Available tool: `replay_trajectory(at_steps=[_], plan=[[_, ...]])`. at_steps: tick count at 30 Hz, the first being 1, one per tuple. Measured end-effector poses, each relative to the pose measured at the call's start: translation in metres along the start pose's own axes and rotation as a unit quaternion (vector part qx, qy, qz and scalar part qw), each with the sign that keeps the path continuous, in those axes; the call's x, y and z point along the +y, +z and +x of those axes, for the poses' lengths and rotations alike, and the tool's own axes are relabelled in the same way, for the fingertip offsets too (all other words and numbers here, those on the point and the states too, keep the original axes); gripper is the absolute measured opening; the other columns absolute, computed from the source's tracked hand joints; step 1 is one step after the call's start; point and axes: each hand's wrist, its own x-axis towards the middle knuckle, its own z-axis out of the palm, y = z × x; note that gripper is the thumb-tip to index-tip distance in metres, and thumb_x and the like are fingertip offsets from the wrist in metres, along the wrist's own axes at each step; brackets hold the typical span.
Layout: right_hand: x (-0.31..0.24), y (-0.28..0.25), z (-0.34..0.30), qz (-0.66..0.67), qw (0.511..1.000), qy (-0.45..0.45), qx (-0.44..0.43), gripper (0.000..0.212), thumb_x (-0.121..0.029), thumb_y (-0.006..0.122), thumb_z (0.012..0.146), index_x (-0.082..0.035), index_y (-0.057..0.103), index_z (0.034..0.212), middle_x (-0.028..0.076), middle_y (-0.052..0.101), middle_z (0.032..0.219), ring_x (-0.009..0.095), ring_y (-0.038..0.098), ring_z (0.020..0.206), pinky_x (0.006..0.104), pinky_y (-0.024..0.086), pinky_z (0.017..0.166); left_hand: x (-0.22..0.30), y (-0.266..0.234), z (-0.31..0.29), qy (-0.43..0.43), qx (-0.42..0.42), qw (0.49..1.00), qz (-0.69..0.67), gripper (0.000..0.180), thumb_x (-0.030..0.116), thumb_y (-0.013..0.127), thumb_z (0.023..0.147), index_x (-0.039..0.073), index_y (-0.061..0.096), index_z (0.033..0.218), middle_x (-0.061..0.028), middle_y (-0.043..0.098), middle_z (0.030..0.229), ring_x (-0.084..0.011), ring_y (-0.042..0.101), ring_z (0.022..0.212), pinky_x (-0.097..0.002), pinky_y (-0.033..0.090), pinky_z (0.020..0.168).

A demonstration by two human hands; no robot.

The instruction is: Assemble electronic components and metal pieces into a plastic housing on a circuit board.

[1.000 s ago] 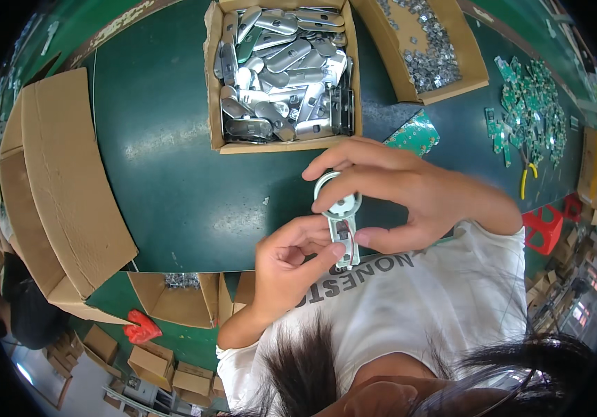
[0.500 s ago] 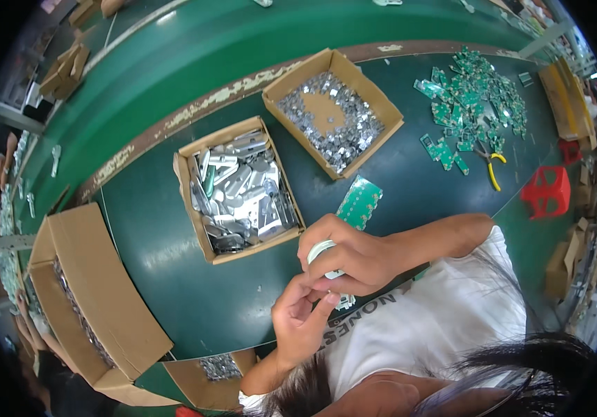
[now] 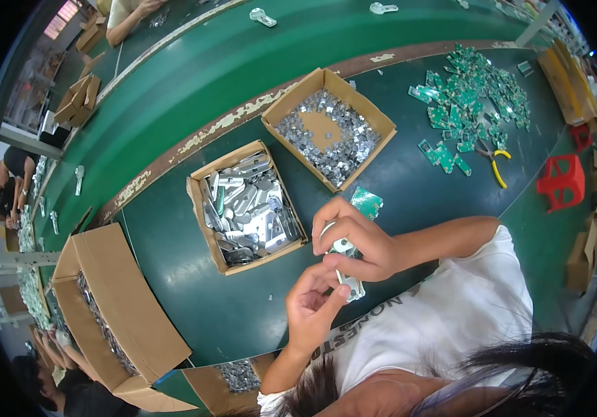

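Observation:
A whitish, elongated plastic housing [image 3: 352, 285] with a rounded upper end is held between my two hands just in front of my shirt. My right hand [image 3: 371, 249] curls its fingers around the rounded end. Below it, my left hand [image 3: 311, 309] is closed with thumb and fingertips at the housing's side. Fingers hide much of the part, and any small piece between the fingertips cannot be made out. Just beyond my right hand lies a green circuit board panel [image 3: 366, 202], partly covered by that hand.
Cardboard boxes hold silvery housings [image 3: 248, 208] and small metal pieces [image 3: 343, 149]. Boards [image 3: 479, 90] are heaped at far right beside yellow-handled pliers [image 3: 498, 169]. A tall carton [image 3: 128, 292] stands left. Beyond the table runs a green conveyor [image 3: 194, 76] carrying similar parts; other people sit beyond.
The view has shifted slightly. My right hand's grip on the housing has altered, showing more of its lower part. Both hands stay together on it.

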Motion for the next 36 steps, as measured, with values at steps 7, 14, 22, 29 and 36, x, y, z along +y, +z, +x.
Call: replay_trajectory(at_steps=[7, 14, 22, 29, 36], plan=[[-0.012, 0.011, 0.006, 0.128, 0.981, 0.147, -0.011, 0.038, -0.015, 0.063, 0.085, -0.002, 0.049, 0.118, 0.012, 0.047, 0.112, 0.021, 0.053, 0.101, 0.0315, 0.045, 0.084, -0.016, -0.020, -0.015, 0.074, 0.051, 0.995, 0.047, 0.021, -0.006, 0.061, 0.084, -0.004, 0.055, 0.104, -0.0094, 0.062, 0.096, -0.0127, 0.061, 0.087, -0.0245, 0.051, 0.073], [-0.010, 0.003, -0.005, 0.313, 0.902, 0.280, -0.102, 0.039, -0.014, 0.056, 0.092, -0.003, 0.041, 0.126, 0.007, 0.056, 0.113, 0.013, 0.053, 0.104, 0.0289, 0.043, 0.089, -0.009, -0.010, -0.003, 0.142, 0.052, 0.988, -0.030, 0.040, -0.012, 0.061, 0.080, 0.001, 0.034, 0.107, -0.0182, 0.063, 0.092, -0.0175, 0.063, 0.086, -0.0267, 0.051, 0.074], [-0.024, -0.003, -0.018, 0.346, 0.881, 0.321, 0.036, 0.072, -0.003, 0.064, 0.085, -0.004, 0.021, 0.142, 0.007, 0.046, 0.117, 0.012, 0.053, 0.099, 0.0288, 0.044, 0.087, -0.013, 0.008, 0.004, 0.127, 0.109, 0.986, 0.001, 0.060, -0.010, 0.062, 0.081, 0.007, 0.025, 0.126, -0.0141, 0.064, 0.089, -0.0113, 0.061, 0.079, -0.0201, 0.046, 0.070], [-0.011, -0.020, -0.036, 0.177, 0.956, 0.213, -0.100, 0.027, 0.002, 0.066, 0.078, -0.009, 0.069, 0.103, 0.011, 0.059, 0.093, 0.026, 0.058, 0.085, 0.0351, 0.048, 0.075, -0.024, -0.003, 0.004, 0.189, 0.043, 0.977, 0.095, 0.057, -0.008, 0.067, 0.079, 0.000, 0.033, 0.123, -0.0148, 0.064, 0.092, -0.0183, 0.065, 0.081, -0.0273, 0.054, 0.074], [-0.017, -0.030, -0.019, -0.093, 0.987, 0.067, -0.115, 0.044, 0.004, 0.066, 0.073, -0.015, 0.066, 0.113, 0.007, 0.059, 0.100, 0.024, 0.057, 0.092, 0.0337, 0.047, 0.081, -0.026, 0.011, 0.013, 0.390, 0.093, 0.827, 0.394, 0.030, 0.003, 0.082, 0.064, -0.003, 0.063, 0.086, -0.0155, 0.066, 0.086, -0.0209, 0.066, 0.067, -0.0276, 0.053, 0.057]])
